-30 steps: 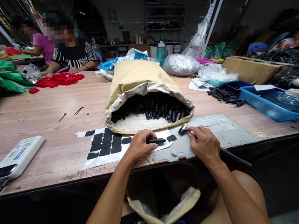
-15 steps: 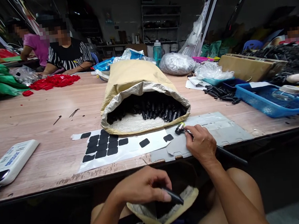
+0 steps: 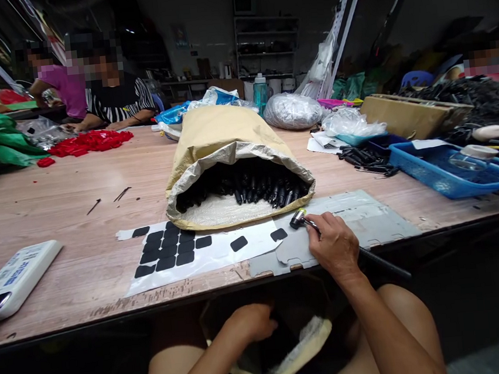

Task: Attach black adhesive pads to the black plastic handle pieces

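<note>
My right hand grips a small hammer with a black head, a yellow-green tip and a long black handle. The head lies on a grey board at the table's front edge. My left hand is down in the mouth of a paper sack on my lap; its fingers look curled, and dark shadow hides what they hold, if anything. On the table lies a larger tan sack, its mouth toward me, with many slim black pieces inside. In front of it is a white sheet with black rounded-square pads.
A white boxy device lies at the left. Red pieces are heaped near two seated people. A blue basket and a heap of black parts are at the right. A bagged bundle lies behind the tan sack.
My left hand has moved down into the lap sack; the black piece it held is no longer visible. My right hand keeps the hammer in nearly the same place. The view has shifted slightly.
</note>
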{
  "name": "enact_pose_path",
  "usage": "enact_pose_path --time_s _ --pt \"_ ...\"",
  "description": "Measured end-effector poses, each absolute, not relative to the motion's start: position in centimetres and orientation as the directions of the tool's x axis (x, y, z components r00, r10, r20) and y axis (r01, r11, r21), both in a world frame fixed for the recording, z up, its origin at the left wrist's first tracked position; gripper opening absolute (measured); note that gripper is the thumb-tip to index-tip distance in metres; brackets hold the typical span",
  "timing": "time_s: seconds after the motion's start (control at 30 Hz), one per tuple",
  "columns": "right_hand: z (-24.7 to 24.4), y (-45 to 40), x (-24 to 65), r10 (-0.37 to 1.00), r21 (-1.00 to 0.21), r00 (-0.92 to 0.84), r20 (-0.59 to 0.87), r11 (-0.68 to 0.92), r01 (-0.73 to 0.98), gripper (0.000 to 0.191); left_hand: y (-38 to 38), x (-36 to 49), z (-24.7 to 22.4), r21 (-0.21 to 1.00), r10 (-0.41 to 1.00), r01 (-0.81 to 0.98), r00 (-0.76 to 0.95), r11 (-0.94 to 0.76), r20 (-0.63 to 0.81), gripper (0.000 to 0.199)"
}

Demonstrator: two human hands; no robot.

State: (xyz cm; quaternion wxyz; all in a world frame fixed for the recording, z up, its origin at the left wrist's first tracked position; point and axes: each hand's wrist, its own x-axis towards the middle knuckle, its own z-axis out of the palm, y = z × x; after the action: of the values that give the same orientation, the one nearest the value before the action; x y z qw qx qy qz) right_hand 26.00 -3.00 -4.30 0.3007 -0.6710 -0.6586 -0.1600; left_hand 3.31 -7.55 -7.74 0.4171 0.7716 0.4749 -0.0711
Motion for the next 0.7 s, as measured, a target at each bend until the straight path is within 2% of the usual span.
enact_pose_path --time_s 0.07,0.1,0.13,0.17,0.2,0.27,0.33,0.37,0.4,0.47,0.57,0.7 --pt "-4.4 -3.0 26.0 0.790 -0.192 0.088 0.607 0.038 0.981 0.025 -7.0 2.7 -4.4 0.616 0.510 0.724 0.673 -0.310 -0.535 0.034" --pt "-4.4 -3.0 26.0 0.790 -0.192 0.089 0.606 0.037 0.981 0.025 -6.4 2.3 -2.6 0.687 0.411 0.651 0.750 -0.322 -0.518 0.034" --pt "-4.4 -3.0 25.9 0.790 -0.193 0.090 0.607 0.036 0.981 0.025 -5.5 1.9 -0.8 0.778 0.340 0.570 0.810 -0.264 -0.478 0.035" --pt "-4.4 -3.0 25.9 0.789 -0.195 0.092 0.608 0.036 0.980 0.025 -4.3 1.5 0.7 0.844 0.343 0.501 0.840 -0.192 -0.421 0.036" --pt "-4.4 -3.1 25.9 0.787 -0.199 0.093 0.610 0.038 0.979 0.025 -2.8 1.2 1.9 0.879 0.412 0.454 0.835 -0.142 -0.365 0.038" --pt "-4.4 -3.1 25.9 0.784 -0.206 0.097 0.613 0.040 0.978 0.025 0.9 0.6 3.3 0.872 0.690 0.466 0.681 -0.151 -0.244 0.039" --pt "-4.4 -3.1 25.8 0.781 -0.211 0.101 0.617 0.040 0.977 0.025 5.1 0.5 3.3 0.781 0.940 0.602 0.337 -0.168 -0.058 0.037" --pt "-4.4 -3.1 25.8 0.780 -0.211 0.100 0.618 0.042 0.977 0.025 7.0 0.6 3.0 0.717 0.987 0.686 0.162 -0.120 0.010 0.034" --pt "-4.3 -3.1 25.8 0.779 -0.210 0.098 0.619 0.044 0.977 0.025 8.6 0.8 2.5 0.660 0.998 0.750 0.021 -0.050 0.052 0.031" --pt "-4.3 -3.0 25.9 0.779 -0.207 0.091 0.620 0.050 0.977 0.025 11.0 1.2 1.6 0.571 0.989 0.816 -0.140 0.089 0.045 0.028" --pt "-4.3 -2.9 25.9 0.782 -0.201 0.089 0.617 0.047 0.979 0.024 12.3 1.8 1.0 0.526 0.980 0.831 -0.196 0.178 -0.023 0.027" --pt "-4.2 -2.9 25.9 0.786 -0.201 0.101 0.610 0.030 0.979 0.024 11.3 0.8 1.4 0.498 0.980 0.845 -0.186 0.194 -0.066 0.021"
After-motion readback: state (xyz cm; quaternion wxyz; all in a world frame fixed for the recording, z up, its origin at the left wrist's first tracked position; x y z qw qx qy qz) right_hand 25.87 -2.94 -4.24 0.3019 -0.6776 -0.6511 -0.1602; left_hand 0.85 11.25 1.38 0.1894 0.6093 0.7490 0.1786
